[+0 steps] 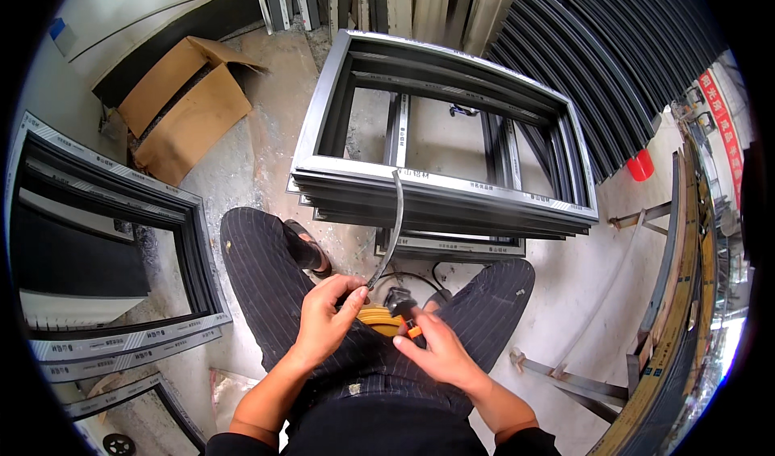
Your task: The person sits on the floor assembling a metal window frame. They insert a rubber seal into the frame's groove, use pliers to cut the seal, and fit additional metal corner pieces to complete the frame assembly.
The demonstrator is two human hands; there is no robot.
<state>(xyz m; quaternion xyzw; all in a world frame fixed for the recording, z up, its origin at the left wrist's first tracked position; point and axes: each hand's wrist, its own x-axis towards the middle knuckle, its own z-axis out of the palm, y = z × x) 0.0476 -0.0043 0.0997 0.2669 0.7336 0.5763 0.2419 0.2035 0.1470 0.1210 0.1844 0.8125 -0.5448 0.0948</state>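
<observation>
My left hand [333, 311] pinches the lower end of a thin grey, flexible strip [396, 222]. That strip curves upward, and its top end lies against the near rail of the uppermost metal window frame [452, 183]. Closed around the handle of a tool [401, 302] is my right hand [436, 348]. The tool has a dark, blocky head and an orange part by my fingers; blur hides its exact kind. Between my hands, low between my thighs, sits a round yellow thing [376, 319], partly covered by the tool.
Stacked frames [202, 262] stand at my left, beyond them an opened cardboard box [190, 109]. Dark profiles [597, 60] lean at the far right, near a red cup-like container [640, 165]. A metal rack [613, 395] with long bars is on the right.
</observation>
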